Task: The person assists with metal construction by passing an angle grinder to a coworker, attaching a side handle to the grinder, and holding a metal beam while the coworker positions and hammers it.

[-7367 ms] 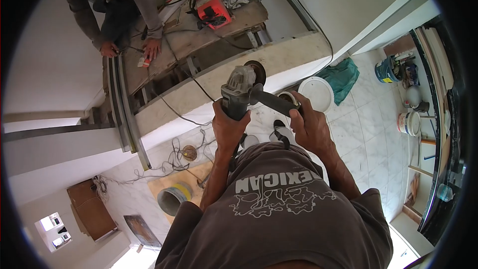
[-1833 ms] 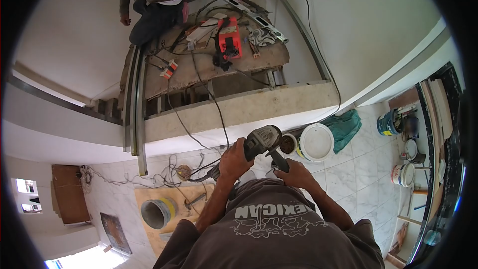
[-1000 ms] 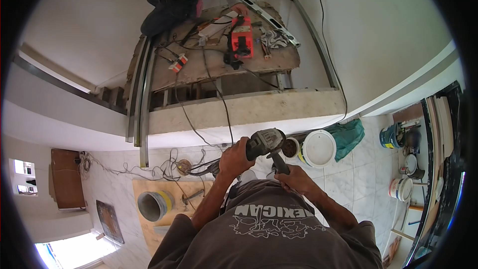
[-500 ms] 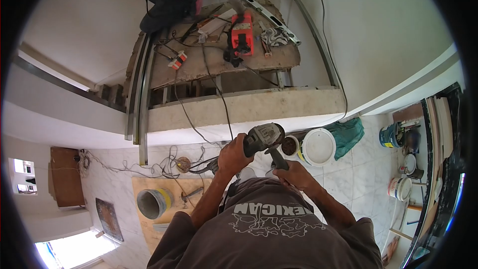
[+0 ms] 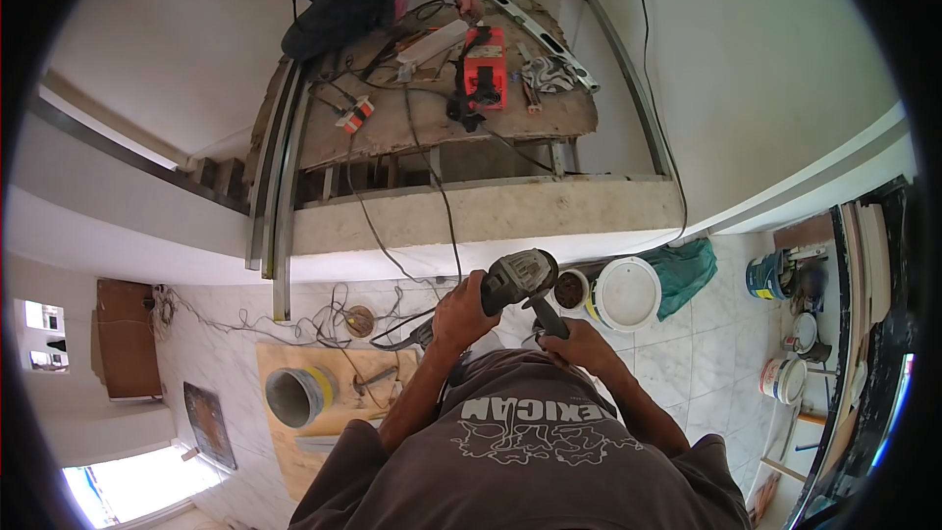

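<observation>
In front of my body I hold an angle grinder with both hands. My left hand is closed around its dark body, the power cord trailing off to the left. The fingers of my right hand wrap its dark side handle. The grinder's head points away from me, above the marble-look floor; its disc is hard to make out from here.
Ahead, a co-worker crouches on a rough slab with a red machine, a level and cables. Metal tubes jut past the ledge at left. Buckets stand right; a bucket lies on plywood at left.
The co-worker's hand has drawn back from the top of the red machine. My view has shifted slightly; both my hands keep their hold on the angle grinder.
</observation>
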`<state>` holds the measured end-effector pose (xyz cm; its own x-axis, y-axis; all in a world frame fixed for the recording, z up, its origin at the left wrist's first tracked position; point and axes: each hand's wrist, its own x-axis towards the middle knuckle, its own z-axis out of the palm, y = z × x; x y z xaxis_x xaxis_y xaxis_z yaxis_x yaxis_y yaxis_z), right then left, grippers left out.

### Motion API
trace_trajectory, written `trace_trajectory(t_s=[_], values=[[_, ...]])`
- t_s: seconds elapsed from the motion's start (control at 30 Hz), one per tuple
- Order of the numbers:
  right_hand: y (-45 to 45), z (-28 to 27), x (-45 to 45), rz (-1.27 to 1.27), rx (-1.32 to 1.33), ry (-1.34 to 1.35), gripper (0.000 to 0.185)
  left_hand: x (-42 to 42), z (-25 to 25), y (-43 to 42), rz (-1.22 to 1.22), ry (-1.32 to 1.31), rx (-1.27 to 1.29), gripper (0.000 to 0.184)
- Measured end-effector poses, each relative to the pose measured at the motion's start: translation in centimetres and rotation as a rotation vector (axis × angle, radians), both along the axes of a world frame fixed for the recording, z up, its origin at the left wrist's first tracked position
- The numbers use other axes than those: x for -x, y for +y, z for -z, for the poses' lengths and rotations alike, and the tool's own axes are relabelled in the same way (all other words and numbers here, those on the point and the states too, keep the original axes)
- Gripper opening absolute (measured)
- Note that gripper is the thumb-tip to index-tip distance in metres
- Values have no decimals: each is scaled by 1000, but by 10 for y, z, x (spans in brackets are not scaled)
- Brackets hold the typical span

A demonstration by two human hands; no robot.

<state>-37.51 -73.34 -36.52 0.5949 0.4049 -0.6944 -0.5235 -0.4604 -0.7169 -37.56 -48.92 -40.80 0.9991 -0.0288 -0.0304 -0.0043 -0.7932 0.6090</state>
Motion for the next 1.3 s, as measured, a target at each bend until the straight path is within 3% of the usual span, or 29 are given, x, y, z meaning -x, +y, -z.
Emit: trace_trajectory(t_s=[0.3, 0.7, 1.0, 1.3], values=[[6, -1, -5, 10, 19, -5, 29, -11, -10, -1, 58, -27, -57, 61], [1, 19, -2, 164, -221, 125, 20, -26, -31, -5, 124, -113, -116, 59], [9, -4, 5, 258, -299, 237, 26, -27, -33, 2, 151, -93, -110, 61], [13, -23, 6, 192, -301, 222, 26, -21, -37, 5, 107, -149, -63, 62]])
